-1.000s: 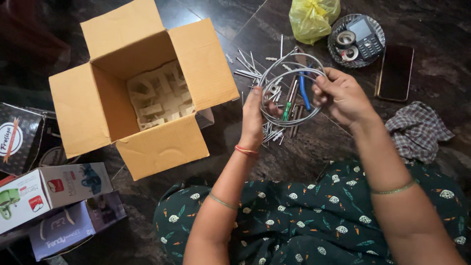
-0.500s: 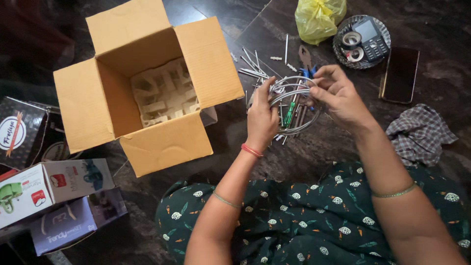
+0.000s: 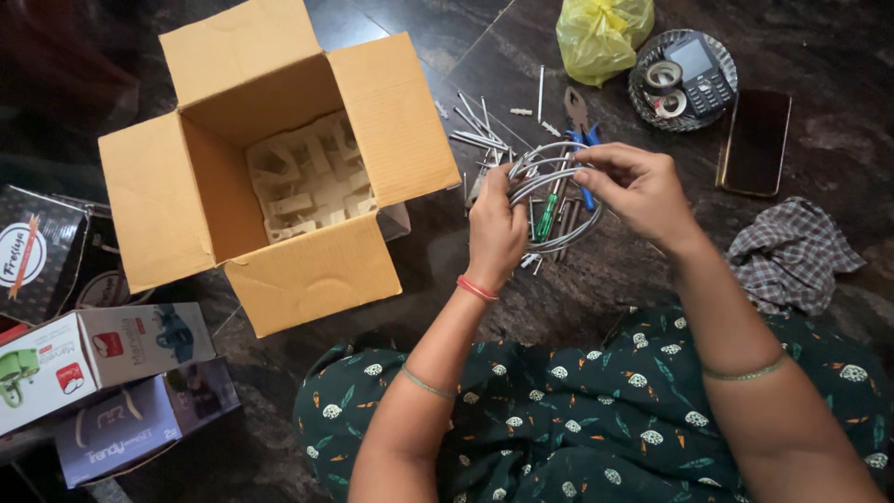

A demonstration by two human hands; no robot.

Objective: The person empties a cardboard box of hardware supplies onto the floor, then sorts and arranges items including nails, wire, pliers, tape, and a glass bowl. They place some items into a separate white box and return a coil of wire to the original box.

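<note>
the person sits on a dark floor [image 3: 447, 37] and holds a bundle of thin metal rings [image 3: 555, 197] up in front of the lap, above a scatter of loose hardware. the left hand [image 3: 495, 228] is closed around the left side of the rings, fingers curled over the wires and thumb on the near side. the right hand [image 3: 638, 189] pinches the upper right part of the same rings between thumb and fingertips, the other fingers loosely bent. the rings overlap one another and sit tilted between the two hands.

under and behind the rings lie metal rods [image 3: 477, 126] spread on the floor, a green-handled screwdriver [image 3: 546, 216] seen through the rings, and blue-handled pliers [image 3: 579, 121] partly hidden by the right hand's fingers. to the left stands an open cardboard box [image 3: 307, 270] with all four flaps folded out and a pale moulded insert [image 3: 307, 177] at its bottom. further left are smaller printed cartons [image 3: 102, 349], stacked. at the top a yellow plastic bag [image 3: 601, 33] lies beside a round dish [image 3: 639, 93] holding a keypad phone [image 3: 698, 65] and tape rolls; a dark smartphone [image 3: 752, 140] lies just right of it, and a checked cloth [image 3: 792, 251] near the right knee.
</note>
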